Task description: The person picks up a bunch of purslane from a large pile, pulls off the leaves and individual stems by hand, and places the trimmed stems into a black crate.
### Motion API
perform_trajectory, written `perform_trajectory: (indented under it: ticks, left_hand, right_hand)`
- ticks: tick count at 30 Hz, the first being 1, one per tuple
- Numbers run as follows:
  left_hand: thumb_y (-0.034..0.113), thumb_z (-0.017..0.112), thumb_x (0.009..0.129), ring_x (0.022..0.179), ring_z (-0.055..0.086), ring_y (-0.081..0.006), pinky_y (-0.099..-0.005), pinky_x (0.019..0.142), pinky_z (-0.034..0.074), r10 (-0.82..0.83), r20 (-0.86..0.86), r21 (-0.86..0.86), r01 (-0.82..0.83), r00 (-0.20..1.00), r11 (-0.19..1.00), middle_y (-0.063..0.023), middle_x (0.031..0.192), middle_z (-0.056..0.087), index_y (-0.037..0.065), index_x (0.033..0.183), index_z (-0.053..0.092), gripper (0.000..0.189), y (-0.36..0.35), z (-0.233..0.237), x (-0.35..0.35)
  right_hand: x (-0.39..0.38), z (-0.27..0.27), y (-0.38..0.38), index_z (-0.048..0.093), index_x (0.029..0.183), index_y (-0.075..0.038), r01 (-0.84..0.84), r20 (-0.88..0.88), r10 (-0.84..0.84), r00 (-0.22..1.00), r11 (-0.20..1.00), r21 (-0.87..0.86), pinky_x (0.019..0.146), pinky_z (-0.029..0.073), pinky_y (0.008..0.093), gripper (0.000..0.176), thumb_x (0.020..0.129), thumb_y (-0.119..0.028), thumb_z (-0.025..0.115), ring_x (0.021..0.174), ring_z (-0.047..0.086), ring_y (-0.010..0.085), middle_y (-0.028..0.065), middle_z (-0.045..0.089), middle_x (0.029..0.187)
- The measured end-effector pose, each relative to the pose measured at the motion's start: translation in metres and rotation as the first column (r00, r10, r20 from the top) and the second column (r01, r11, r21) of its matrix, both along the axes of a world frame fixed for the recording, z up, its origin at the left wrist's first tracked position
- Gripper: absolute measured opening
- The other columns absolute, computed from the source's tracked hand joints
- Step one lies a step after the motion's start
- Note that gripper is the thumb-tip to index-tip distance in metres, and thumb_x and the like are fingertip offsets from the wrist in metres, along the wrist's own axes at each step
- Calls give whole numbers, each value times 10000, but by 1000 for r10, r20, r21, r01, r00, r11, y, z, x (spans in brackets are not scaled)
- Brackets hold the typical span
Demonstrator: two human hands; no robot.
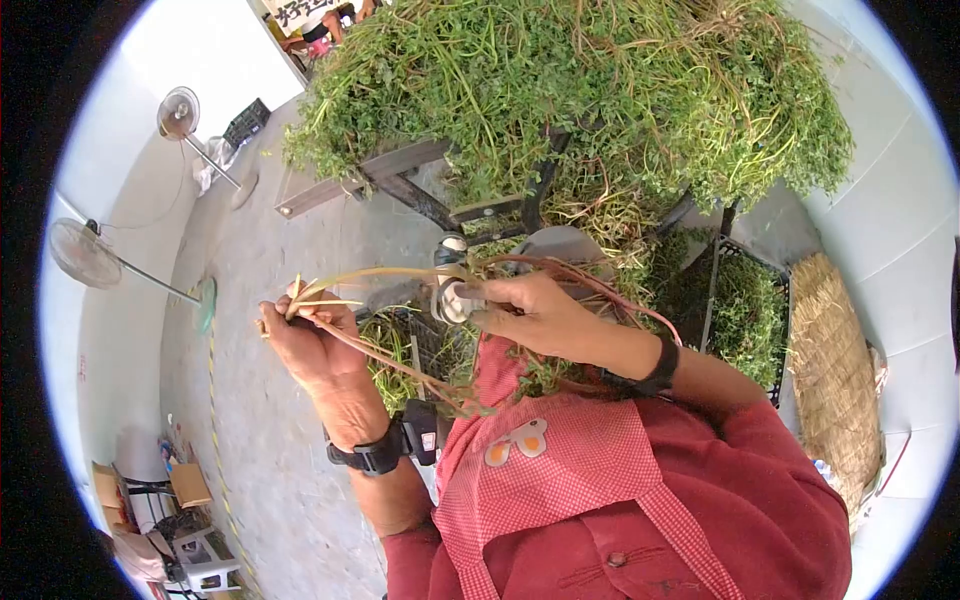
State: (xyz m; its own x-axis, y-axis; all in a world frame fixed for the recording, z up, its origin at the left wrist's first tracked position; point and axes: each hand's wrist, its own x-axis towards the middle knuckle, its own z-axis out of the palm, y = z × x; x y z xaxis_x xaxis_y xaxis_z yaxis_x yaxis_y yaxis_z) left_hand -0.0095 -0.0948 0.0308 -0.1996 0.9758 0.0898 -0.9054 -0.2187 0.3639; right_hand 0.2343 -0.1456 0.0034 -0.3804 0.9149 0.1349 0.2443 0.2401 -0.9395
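My left hand (318,345) is closed around the pale lower ends of several long plant stems (378,353). One yellowish stem (385,271) stretches from it toward my right hand (540,312), whose thumb and fingers are pinched together at the stem. Reddish stems (590,279) run behind and past the right hand. Leafy tips hang low in front of the checked red apron (570,455). Just behind the right fingertips show white and dark rounded objects (454,300) that I cannot identify. Both wrists wear black straps.
A large heap of leafy green stems (560,80) covers a dark-framed table (410,155) ahead. More greens fill a crate (745,320) at right, beside a rolled straw mat (835,370). Two standing fans (85,253) and a white stool (205,560) are at left.
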Motion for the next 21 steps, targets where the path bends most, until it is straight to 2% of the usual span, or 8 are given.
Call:
perform_trajectory:
  ticks: [3,5,9,11,12,13,16,21]
  left_hand:
    - [296,399,951,574,488,-119,-226,469,431,-53,-33,9,54,998,999,-67,720,536,70,754,463,306,-6,3,9]
    - [306,386,956,569,489,-116,-226,459,425,-43,-45,23,44,998,999,-70,718,533,73,742,456,324,-7,3,11]
    - [242,420,930,516,479,-101,-210,428,407,92,-72,-75,-97,993,992,-52,648,504,69,701,434,287,-11,8,18]
    - [194,440,895,494,472,-93,-199,430,416,43,-101,16,-41,994,999,-38,617,492,61,693,439,242,-9,0,8]
    - [145,461,859,472,465,-85,-189,432,424,-3,-136,112,19,991,994,-24,586,480,52,685,444,199,-5,-6,-2]
    - [346,381,958,497,463,-113,-206,391,373,-141,16,91,139,990,986,-60,662,503,80,703,456,376,0,-5,-14]
    - [86,465,801,461,475,-78,-172,455,450,-5,-61,63,9,998,998,-13,571,494,9,706,482,124,-10,10,-9]
    - [176,458,899,508,509,-106,-209,478,463,-52,76,63,47,996,997,-34,602,510,-33,805,519,237,0,-1,-19]
  right_hand:
    - [-14,-10,8,617,1024,15,37,-181,-24,983,997,74,644,456,300,304,848,-233,598,694,531,92,139,636,766]
    - [-17,-5,7,623,978,24,50,-309,-86,947,991,-123,621,451,299,275,849,-218,594,667,529,98,91,630,744]
    - [-5,-8,10,627,943,31,-8,-208,-38,977,977,-215,578,434,274,228,850,-172,582,632,510,81,35,623,751]
    - [5,-10,10,618,866,13,158,-109,-152,982,987,43,485,390,250,171,847,-148,567,573,494,75,19,606,734]
    - [18,-18,18,590,823,-6,157,-432,-282,857,940,-302,442,354,241,162,851,-162,555,545,480,78,24,587,708]
    - [32,-21,26,562,780,-25,18,-633,-476,611,807,-590,399,318,232,169,854,-176,543,516,467,81,28,569,682]
    - [60,-10,27,498,737,-65,-153,-811,-390,435,856,-494,358,281,217,185,868,-193,517,478,453,104,37,539,658]
    - [41,6,15,554,880,-30,-109,-723,-394,567,835,-540,360,252,198,150,894,-161,482,460,432,87,32,525,655]
